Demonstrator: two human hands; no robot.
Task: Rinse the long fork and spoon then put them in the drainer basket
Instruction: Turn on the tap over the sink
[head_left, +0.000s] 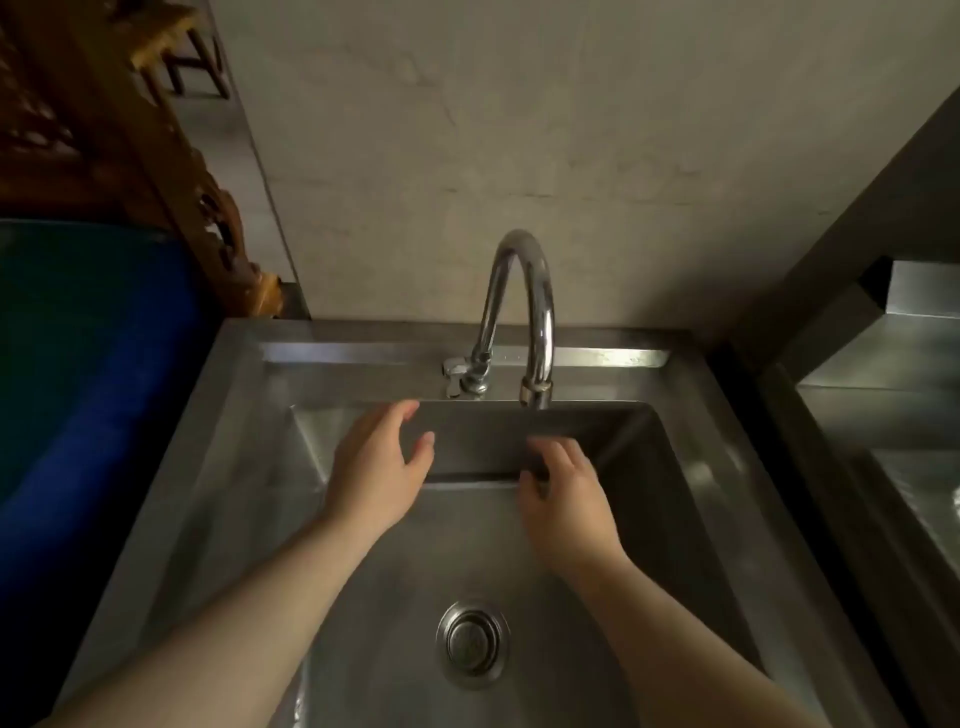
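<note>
Both your hands hang spread and empty over the sink (249, 467), left hand (375, 467) nearest the tap handle (457, 370), right hand (563, 493) under the spout (537, 389), seemingly readying water; fork, spoon, basket unseen.

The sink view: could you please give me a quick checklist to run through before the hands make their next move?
1. Left hand free: ok, open and holding nothing.
2. Right hand free: cannot tell, its fingers curl near something dark.
3. Long fork and spoon located: not ok, neither is in view.
4. Drainer basket located: not ok, none visible.
5. Water running from the faucet: cannot tell, no clear stream shows.
6. Sink basin unobstructed around the drain: ok.
</note>
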